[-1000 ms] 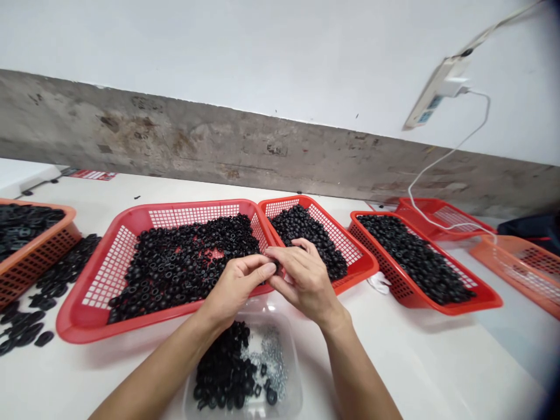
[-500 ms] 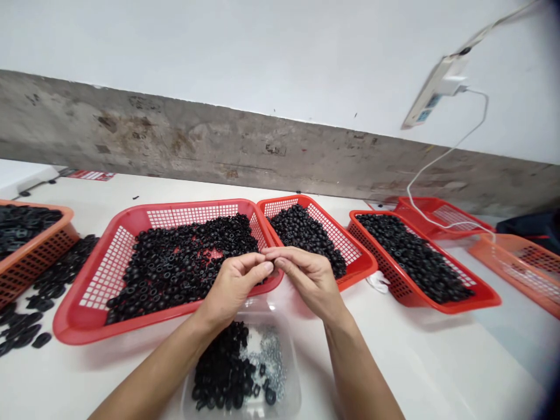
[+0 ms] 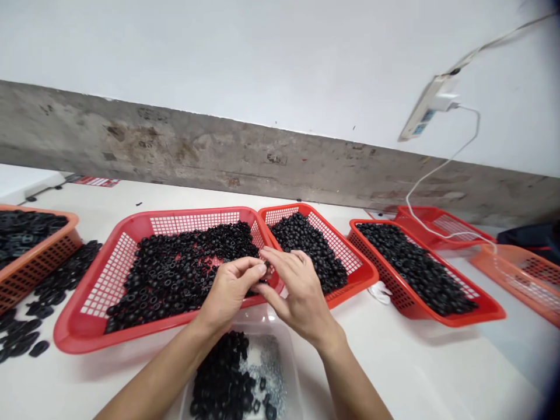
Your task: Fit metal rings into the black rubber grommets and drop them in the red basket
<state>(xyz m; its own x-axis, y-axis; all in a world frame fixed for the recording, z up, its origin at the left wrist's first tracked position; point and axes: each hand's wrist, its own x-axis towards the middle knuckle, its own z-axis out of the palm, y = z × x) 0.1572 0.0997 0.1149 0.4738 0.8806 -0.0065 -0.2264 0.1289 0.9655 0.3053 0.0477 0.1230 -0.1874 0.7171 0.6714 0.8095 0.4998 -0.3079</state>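
Note:
My left hand [image 3: 234, 287] is closed in a pinch, thumb against index finger, on a small dark part [image 3: 267, 266] that is mostly hidden. Close against these fingertips is my right hand [image 3: 295, 286], its thumb apart from its fingers around the same spot. Both hands hover over the front right corner of a red basket [image 3: 72, 338] of small black rings [image 3: 175, 274]. Below my forearms stands a clear plastic container [image 3: 294, 373], with black rings [image 3: 223, 379] on its left side and tiny silvery pieces [image 3: 273, 361] on its right.
Two more red baskets [image 3: 367, 283] [image 3: 490, 318] of small black parts stand to the right. An orange basket [image 3: 52, 251] and loose flat black pieces [image 3: 26, 338] are at left. A white cable [image 3: 426, 175] hangs from a power strip [image 3: 422, 111] to baskets behind.
My right thumb has moved down and away from its fingers, which have opened from a pinch. My left hand keeps its pinch. The view has tilted slightly up.

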